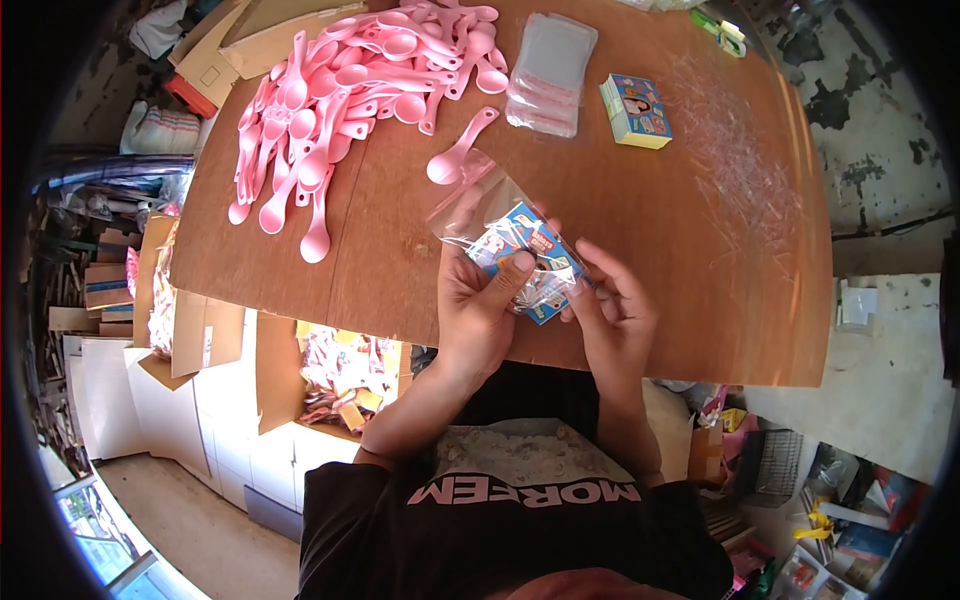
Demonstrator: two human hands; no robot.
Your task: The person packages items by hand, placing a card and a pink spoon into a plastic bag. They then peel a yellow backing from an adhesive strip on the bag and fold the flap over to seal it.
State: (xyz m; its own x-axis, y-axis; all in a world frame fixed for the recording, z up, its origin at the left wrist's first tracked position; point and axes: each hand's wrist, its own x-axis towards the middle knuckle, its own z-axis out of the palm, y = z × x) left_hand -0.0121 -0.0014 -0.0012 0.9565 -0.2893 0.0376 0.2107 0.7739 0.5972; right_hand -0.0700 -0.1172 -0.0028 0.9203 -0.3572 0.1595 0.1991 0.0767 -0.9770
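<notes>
My left hand (pixel 478 305) grips a clear plastic bag (pixel 462 208), its thumb pressed on the front. Inside the bag is a blue printed card (pixel 540 240) with colourful pictures. The bag's clear end points up and left, towards a single pink measuring spoon (pixel 455 160) lying on the table. At the bag's lower right edge, my right hand (pixel 618 310) holds on with its thumb and curled fingers, while the forefinger stretches out past the edge. Part of the right-hand grip is hidden behind the bag.
A big heap of pink spoons (pixel 350 75) covers the back left of the wooden table (pixel 390 270). Stacked clear bags (pixel 552 70), a stack of blue cards (pixel 638 108), thin clear plastic strips (pixel 745 180) and green-handled scissors (pixel 722 35) lie further right. An open carton (pixel 280 370) stands below.
</notes>
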